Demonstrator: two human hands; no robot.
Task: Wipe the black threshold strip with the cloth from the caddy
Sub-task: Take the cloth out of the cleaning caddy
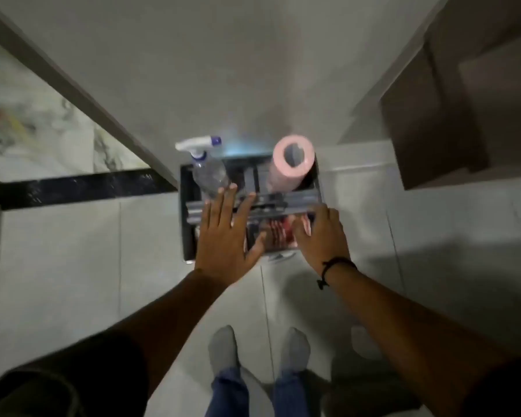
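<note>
Two bare hands hover over the grey plastic caddy (318,188): left hand (227,236) flat, fingers spread, holding nothing; right hand (322,233) curling onto the red patterned cloth (278,233) in its near compartment, grip unclear. Left of the caddy lies the black threshold strip (73,188).

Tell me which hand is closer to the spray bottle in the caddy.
Left. The left hand has its fingertips right at the spray bottle, seemingly touching. The right hand is over the caddy's near right compartment, well clear of it.

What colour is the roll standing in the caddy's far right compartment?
Pale pink: the roll with a dark hollow core, shown clearly in the head view.
</note>
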